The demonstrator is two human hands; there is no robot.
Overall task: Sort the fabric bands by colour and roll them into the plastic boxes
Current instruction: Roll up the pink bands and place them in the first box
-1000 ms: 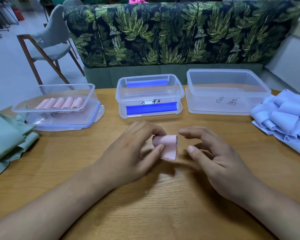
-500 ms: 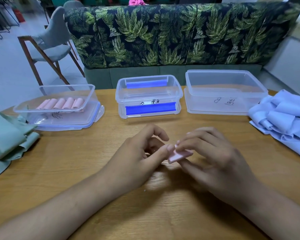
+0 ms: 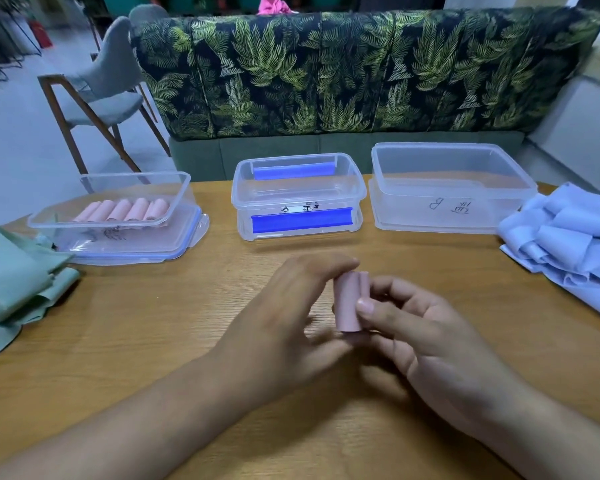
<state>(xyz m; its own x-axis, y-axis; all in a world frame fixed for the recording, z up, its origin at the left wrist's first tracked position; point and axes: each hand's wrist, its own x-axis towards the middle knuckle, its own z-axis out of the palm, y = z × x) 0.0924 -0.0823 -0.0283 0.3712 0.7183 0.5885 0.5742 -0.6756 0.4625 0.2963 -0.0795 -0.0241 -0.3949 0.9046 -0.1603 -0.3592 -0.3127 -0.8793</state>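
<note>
A pink roll (image 3: 347, 301) is held just above the table (image 3: 153, 323), straight ahead of the person. Both hands are brought together on it. It is pinched at its side by the right hand (image 3: 426, 344), with the thumb laid on it and the fingers curled behind. Its far end and left side are gripped by the left hand (image 3: 291, 317), which is blurred. The roll is stood nearly on end, its long axis running up and away from the person.

The left box (image 3: 184, 188), where five pink rolls (image 3: 125, 210) are laid side by side, is set forward and well to the left of the hands. The left hand is therefore judged the nearer one for the drop.

Green bands (image 3: 18, 282) are heaped at the left edge and pale blue bands (image 3: 565, 237) at the right.

A handwritten "B" is seen on the right box (image 3: 520, 188), followed by marks that cannot be read. Dark handwriting is carried on a strip on the middle box (image 3: 359, 192) and under the left box, but neither can be made out. No brand is seen.
</note>
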